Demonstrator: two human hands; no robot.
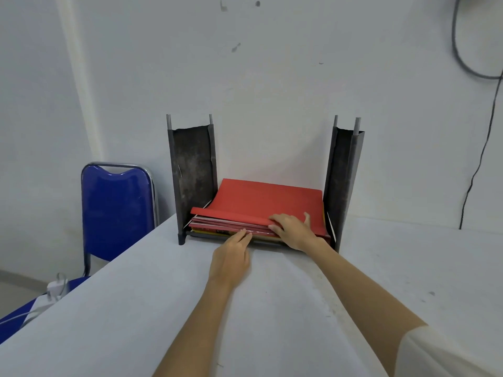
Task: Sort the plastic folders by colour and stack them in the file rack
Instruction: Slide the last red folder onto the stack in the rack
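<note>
A dark file rack (192, 170) with two tall side panels stands at the far edge of the table against the wall. On its bottom shelf lies a stack of red plastic folders (253, 200), with a yellowish one underneath. My right hand (294, 229) rests flat on the top red folder near its front edge, fingers curled over the edge. My left hand (232, 257) lies on the table with straight, closed fingers touching the front edges of the stack.
A white-covered table (136, 308) fills the foreground. A blue chair (117, 210) stands left of the table, with a white charger and cable (55, 288) below it. Dark cables (479, 159) hang on the wall at the right.
</note>
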